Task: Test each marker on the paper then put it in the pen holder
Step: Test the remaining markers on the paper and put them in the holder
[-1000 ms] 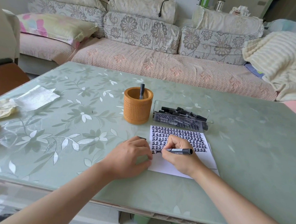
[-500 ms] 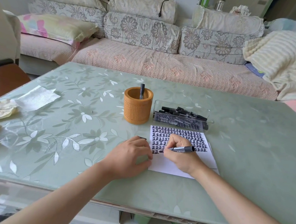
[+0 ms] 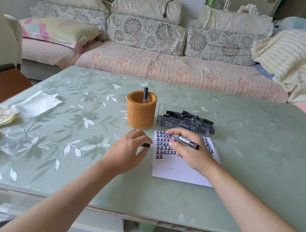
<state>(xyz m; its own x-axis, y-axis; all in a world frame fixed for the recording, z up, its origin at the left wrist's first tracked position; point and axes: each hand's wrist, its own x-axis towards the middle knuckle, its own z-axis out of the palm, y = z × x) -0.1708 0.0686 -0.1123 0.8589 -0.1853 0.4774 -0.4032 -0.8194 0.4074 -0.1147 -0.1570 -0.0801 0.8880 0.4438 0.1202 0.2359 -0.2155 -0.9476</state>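
The right hand (image 3: 191, 151) has lifted the marker (image 3: 184, 141) off the paper (image 3: 181, 172) and now grips it above the written rows. Its long axis lies nearly level, tip pointing left toward the orange pen holder (image 3: 141, 113), rear end pointing right. The left hand (image 3: 127, 151), beside the paper on the worktop (image 3: 253, 156), pinches a black cap (image 3: 146, 145).

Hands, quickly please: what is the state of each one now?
Left hand: closed, holding a small black cap.
Right hand: closed, holding a marker.
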